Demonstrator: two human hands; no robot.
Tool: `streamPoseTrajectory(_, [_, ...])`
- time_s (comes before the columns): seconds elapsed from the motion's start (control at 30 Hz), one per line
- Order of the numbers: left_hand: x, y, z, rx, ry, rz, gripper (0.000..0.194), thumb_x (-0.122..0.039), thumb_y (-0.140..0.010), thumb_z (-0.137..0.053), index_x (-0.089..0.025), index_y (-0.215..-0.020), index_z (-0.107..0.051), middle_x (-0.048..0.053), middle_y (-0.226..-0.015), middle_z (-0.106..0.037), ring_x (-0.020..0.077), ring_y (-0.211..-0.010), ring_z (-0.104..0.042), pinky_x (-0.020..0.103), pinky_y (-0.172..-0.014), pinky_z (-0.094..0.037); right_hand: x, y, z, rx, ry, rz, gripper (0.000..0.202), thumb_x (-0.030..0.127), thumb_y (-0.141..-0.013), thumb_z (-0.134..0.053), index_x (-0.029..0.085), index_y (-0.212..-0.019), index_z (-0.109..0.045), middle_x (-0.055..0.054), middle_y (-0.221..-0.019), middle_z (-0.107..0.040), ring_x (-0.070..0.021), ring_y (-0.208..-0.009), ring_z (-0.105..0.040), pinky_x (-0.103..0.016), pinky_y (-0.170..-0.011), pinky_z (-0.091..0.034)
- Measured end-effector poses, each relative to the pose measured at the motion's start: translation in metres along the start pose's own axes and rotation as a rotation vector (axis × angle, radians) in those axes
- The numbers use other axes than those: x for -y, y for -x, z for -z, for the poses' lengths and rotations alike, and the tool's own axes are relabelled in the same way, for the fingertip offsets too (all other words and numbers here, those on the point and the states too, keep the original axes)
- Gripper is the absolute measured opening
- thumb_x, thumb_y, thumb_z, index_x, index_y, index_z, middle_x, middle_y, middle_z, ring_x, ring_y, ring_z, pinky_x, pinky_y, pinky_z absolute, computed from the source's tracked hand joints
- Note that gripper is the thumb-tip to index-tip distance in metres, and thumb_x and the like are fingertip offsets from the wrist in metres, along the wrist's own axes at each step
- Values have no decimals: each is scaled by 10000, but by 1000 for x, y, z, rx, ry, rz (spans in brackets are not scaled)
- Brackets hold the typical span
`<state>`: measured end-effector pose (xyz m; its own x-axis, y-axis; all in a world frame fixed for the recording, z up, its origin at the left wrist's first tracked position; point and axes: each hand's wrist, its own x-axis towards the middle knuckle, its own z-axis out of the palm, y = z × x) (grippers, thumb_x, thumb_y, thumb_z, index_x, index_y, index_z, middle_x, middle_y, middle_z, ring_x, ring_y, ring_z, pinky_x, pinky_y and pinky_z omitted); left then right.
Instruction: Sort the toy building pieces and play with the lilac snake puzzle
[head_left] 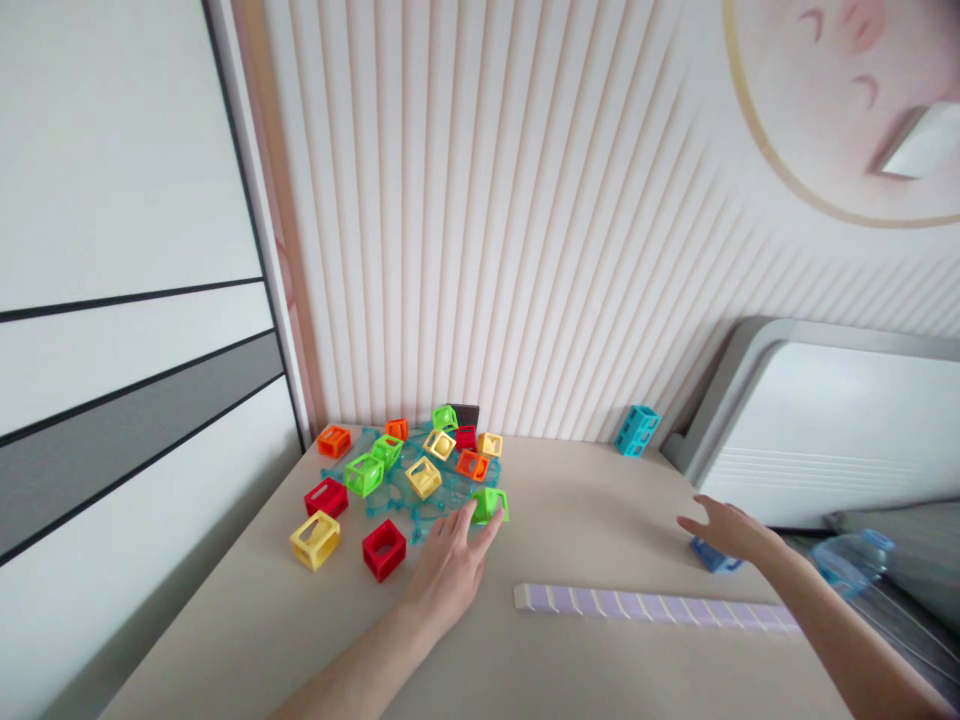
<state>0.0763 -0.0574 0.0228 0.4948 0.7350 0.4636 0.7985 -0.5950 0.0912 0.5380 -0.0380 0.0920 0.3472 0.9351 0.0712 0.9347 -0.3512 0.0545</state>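
Currently at the right front edge of the pile: green block (490,505), w/ left hand's (448,565) forefinger and thumb apart, one to each side of it, touching or v. nr; can't tell how firmly pressed. Main risk, prob.: a lopsided pinch, b/c of the open frame, w/ thin bars instead of full walls to press on. Could twist or slip out that way. Also poss.: dragging the clear teal pieces (390,497) along, given such a tangle right beside, or nudging the orange block (473,464) just behind if swept too low.

Over on the other side: right hand (729,528), fingers spread, w/ no grip visible, above a partly hidden blue block (712,558); contact unclear. Could shove it toward the table's (592,520) right end if lowered blind, b/c of a view blocked by hand & wrist. Last: purple strip (652,606), crossed at its right end by the right forearm, so poss. bumped askew w/ any careless swing.
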Motion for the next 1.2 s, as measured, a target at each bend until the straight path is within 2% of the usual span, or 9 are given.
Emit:
streamPoseTrajectory(0.13, [-2, 2, 2, -34, 15, -3, 730, -55, -876, -519, -325, -1531, -348, 127, -1354, -522, 282, -1140, -615, 468, -956, -549, -17, 12, -18, 136, -20, 50, 411, 261, -701, -692, 209, -1106, -742, -120, -983, -798, -330, -1002, -744, -384, -847, -558])
streamPoseTrajectory(0.27, [-5, 4, 3, -53, 23, -4, 665, -59, -882, -514, -291, -1497, -412, 129, -1358, -527, 279, -1149, -611, 465, -977, -543, 16, 12, -16, 104, -35, 110, 440, 185, -741, -631, 194, -1170, -728, -162, -1105, -765, -343, -1077, -714, -373, -873, -538])
streamPoseTrajectory(0.47, [-8, 5, 2, -85, 39, -25, 603, -88, -874, -540, -270, -1445, -477, 119, -1377, -541, 286, -1220, -572, 475, -1029, -515, 139, 28, 32, -76, -243, 387, 589, 382, -915, -526, 233, -1480, -452, -125, -1358, -651, -318, -1104, -686, -397, -873, -522])
streamPoseTrajectory(0.63, [-6, 6, 7, -161, 67, -42, 518, -163, -928, -529, -240, -1437, -472, 137, -1375, -567, 286, -1241, -572, 472, -1026, -514, 243, 66, 77, -134, -493, 650, 543, 368, -904, -591, 222, -1422, -512, -125, -1325, -673, -309, -1121, -676, -407, -921, -515])
streamPoseTrajectory(0.77, [0, 4, 19, -398, 82, 61, 621, -280, -979, -525, -168, -1534, -272, 203, -1409, -534, 311, -1326, -518, 474, -1043, -504, 287, 91, 89, -33, -686, 772, 413, 349, -881, -640, 248, -1281, -626, -88, -1177, -740, -279, -994, -710, -392, -866, -536])
streamPoseTrajectory(0.87, [5, 3, 37, -456, 90, 129, 658, -245, -976, -535, -188, -1550, -218, 210, -1473, -467, 321, -1399, -447, 479, -1062, -491, 301, 107, 86, 128, -885, 808, 340, 321, -876, -653, 244, -1206, -658, -49, -1013, -763, -218, -831, -717, -343, -770, -558])
streamPoseTrajectory(1.03, [29, 20, 71, -291, 180, 136, 601, -87, -938, -489, -292, -1488, -357, 88, -1204, -649, 245, -1152, -636, 413, -982, -540, 300, 127, 74, 310, -1045, 893, 360, 412, -952, -584, 245, -1270, -617, -72, -1101, -744, -206, -848, -721, -330, -721, -583])
streamPoseTrajectory(1.1, [55, 37, 85, -325, 133, 205, 523, -177, -962, -506, -273, -1464, -396, 99, -1197, -652, 257, -1114, -647, 421, -982, -530, 288, 124, 69, 251, -975, 883, 424, 459, -964, -561, 270, -1343, -564, -83, -1187, -724, -218, -893, -723, -348, -742, -589])
streamPoseTrajectory(1.2, [111, 65, 105, -359, 19, 421, 492, -367, -982, -498, -187, -1435, -428, 136, -1180, -660, 280, -1054, -667, 408, -947, -531, 255, 95, 55, 16, -728, 780, 412, 464, -988, -500, 302, -1363, -546, -72, -1207, -722, -237, -933, -721, -383, -807, -574])
